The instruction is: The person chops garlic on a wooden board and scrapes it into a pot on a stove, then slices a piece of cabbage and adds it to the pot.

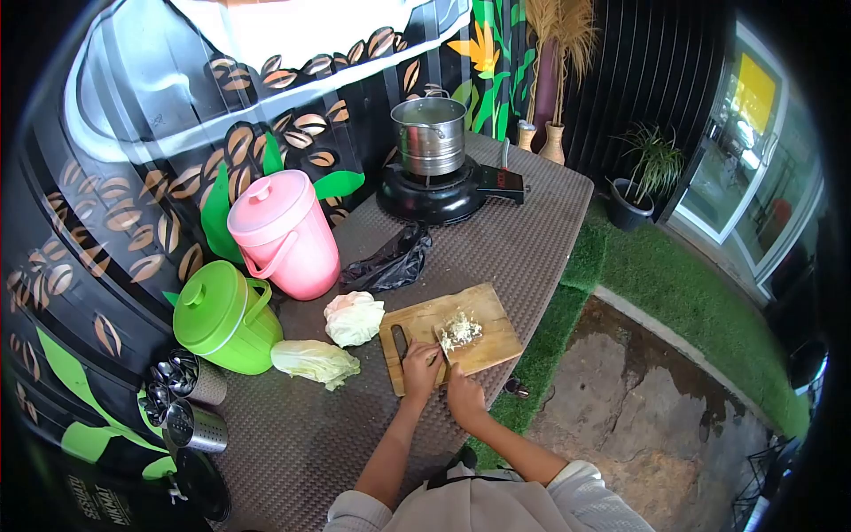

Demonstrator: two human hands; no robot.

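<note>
My right hand (466, 397) is closed round the handle of a knife (446, 352), whose narrow blade points away from me over a wooden cutting board (495, 332). My left hand (421, 367) rests at the board's near left part with fingers bent beside the blade; I cannot tell what they hold. Finely chopped pale pieces (461, 329) lie in a small heap just beyond the knife. Left of the board sit a round cabbage (355, 318) and a long napa cabbage (316, 363).
Behind the board lie a black plastic bag (390, 259) and a portable stove (427, 200) bearing a steel pot (430, 137). A pink jug (284, 232), a green jug (228, 317) and metal cutlery holders (197, 427) line the wall side. The table's edge (556, 284) runs along the right.
</note>
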